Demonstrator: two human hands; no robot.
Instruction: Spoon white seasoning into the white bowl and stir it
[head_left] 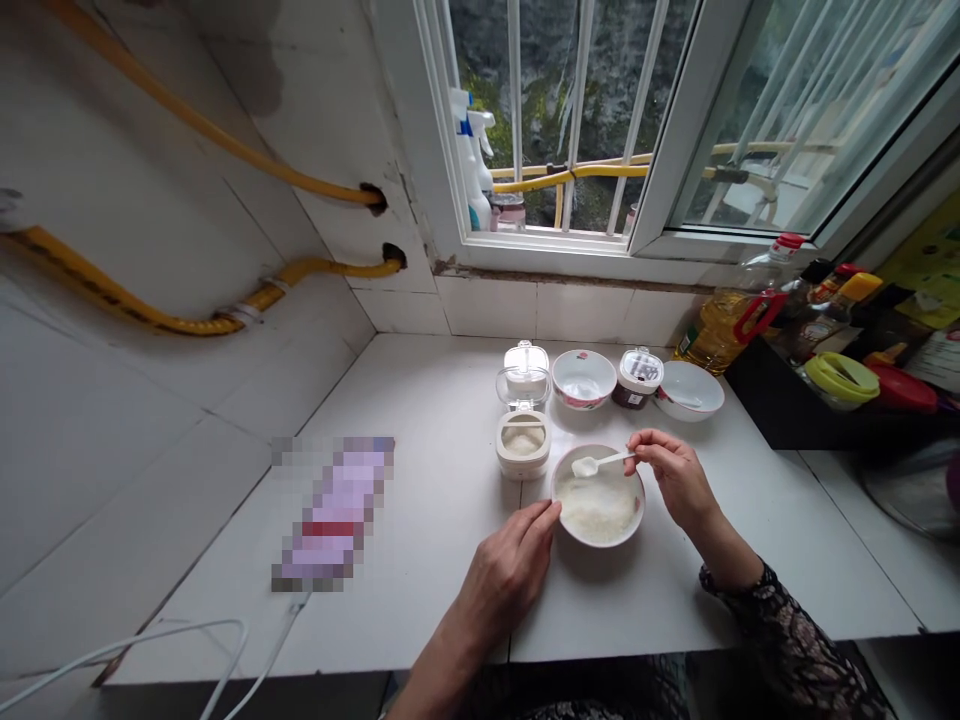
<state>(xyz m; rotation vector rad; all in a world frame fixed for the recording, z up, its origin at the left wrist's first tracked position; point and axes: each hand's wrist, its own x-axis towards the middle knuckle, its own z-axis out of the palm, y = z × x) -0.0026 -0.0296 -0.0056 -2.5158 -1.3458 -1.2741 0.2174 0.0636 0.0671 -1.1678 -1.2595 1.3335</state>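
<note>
A white bowl [598, 510] with pale, grainy contents stands on the white tiled counter. My right hand [673, 480] pinches the handle of a small white spoon [587, 467], whose head is over the far part of the bowl. Against the bowl's left rim rest the closed fingers of my left hand [514, 565], holding the rim. Just behind and left of the bowl is a square-shaped container [523, 462] with its clear lid raised and pale grains inside.
Behind stand a floral bowl [584, 382], a dark jar with a clear lid [638, 380] and another bowl [694, 392]. An oil bottle [716, 330] and a black rack [765, 400] are at the right. A blurred purple object [337, 510] with a white cable lies left.
</note>
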